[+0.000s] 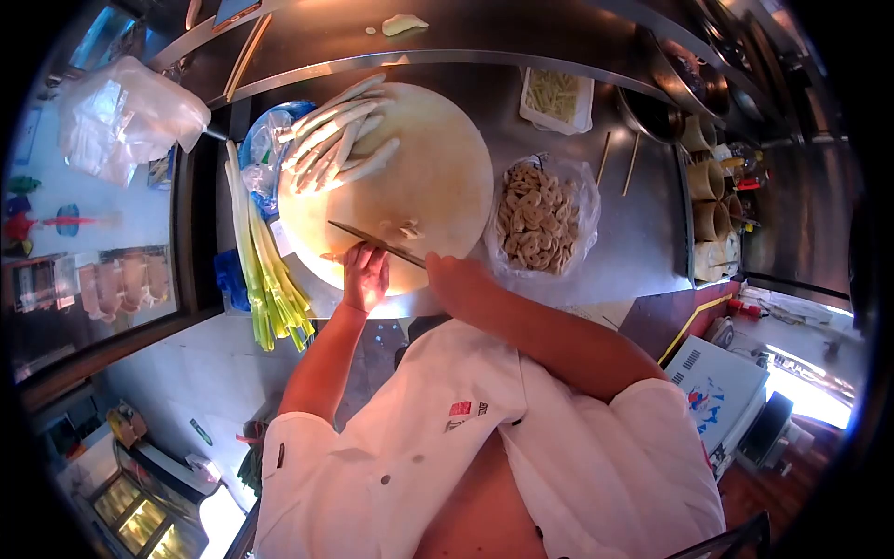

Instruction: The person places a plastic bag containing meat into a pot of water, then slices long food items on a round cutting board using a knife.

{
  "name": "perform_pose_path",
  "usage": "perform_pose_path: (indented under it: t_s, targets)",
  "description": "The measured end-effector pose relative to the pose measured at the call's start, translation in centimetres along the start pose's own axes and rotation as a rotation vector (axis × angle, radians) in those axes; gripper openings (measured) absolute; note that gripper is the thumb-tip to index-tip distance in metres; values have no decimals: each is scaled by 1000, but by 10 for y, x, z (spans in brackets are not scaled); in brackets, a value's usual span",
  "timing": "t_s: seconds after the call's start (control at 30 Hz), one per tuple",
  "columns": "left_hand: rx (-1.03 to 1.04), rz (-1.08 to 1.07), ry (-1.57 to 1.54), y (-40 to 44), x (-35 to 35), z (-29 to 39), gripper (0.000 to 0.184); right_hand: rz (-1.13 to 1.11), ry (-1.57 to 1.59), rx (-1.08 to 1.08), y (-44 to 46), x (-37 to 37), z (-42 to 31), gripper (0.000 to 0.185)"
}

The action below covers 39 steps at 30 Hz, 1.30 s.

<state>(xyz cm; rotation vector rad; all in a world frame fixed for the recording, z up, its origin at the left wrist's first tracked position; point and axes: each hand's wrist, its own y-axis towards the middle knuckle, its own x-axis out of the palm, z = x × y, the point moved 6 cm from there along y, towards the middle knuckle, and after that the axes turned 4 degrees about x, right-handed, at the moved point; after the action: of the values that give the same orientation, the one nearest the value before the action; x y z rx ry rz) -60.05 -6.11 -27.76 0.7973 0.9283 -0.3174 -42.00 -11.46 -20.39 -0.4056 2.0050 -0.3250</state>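
Note:
On the round cutting board [433, 149], my right hand [456, 281] grips a knife [377, 240], whose blade slants to the upper left. My left hand [366, 270] is beside the blade, fingers curled down on a food piece; only a small tan end [330, 256] shows at its left. A few cut slices [406, 227] lie just beyond the blade. At the board's upper left is a pile of long, pale, sausage-like sticks [335, 140]. A clear plastic bag [585, 210] right of the board holds many brownish ring slices [537, 219].
Long leeks [261, 252] lie left of the board, near blue plastic bags [265, 154]. A white tub [559, 98] of pale green strips stands at the back right, with chopsticks [630, 165] nearby. A metal shelf [484, 73] crosses behind; a plastic bag [130, 116] hangs at left.

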Motion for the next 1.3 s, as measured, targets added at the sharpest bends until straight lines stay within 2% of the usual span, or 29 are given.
perform_pose_path:
  t_s: [0.17,0.3,0.37,0.47,0.77,0.87,1.0,1.07,1.3]
  targets:
    - [-37,-5,-67,-5,3,-7,33,42,26,24,20,28,8,14]
    - [6,-3,-27,-2,-1,-5,29,58,3,-7,14,8,0,14]
    - [4,3,-38,-3,-2,-5,27,-16,12,-48,-3,-8,-11,15]
    - [-28,1,-63,-5,-2,-3,26,-33,34,10,11,17,-2,15]
    - [-34,23,-40,-12,-2,-12,26,79,21,-46,-3,1,-15,14]
    - [-30,1,-59,-13,-2,-11,27,28,34,22,25,38,-2,16]
    - [-4,16,-59,-8,-5,-12,28,26,26,-1,21,18,-13,16]
    - [-23,25,-61,-7,-9,-9,27,-107,30,19,5,0,-22,17]
    - [-16,-2,-97,-6,-10,-12,31,-10,74,47,36,45,-2,15]
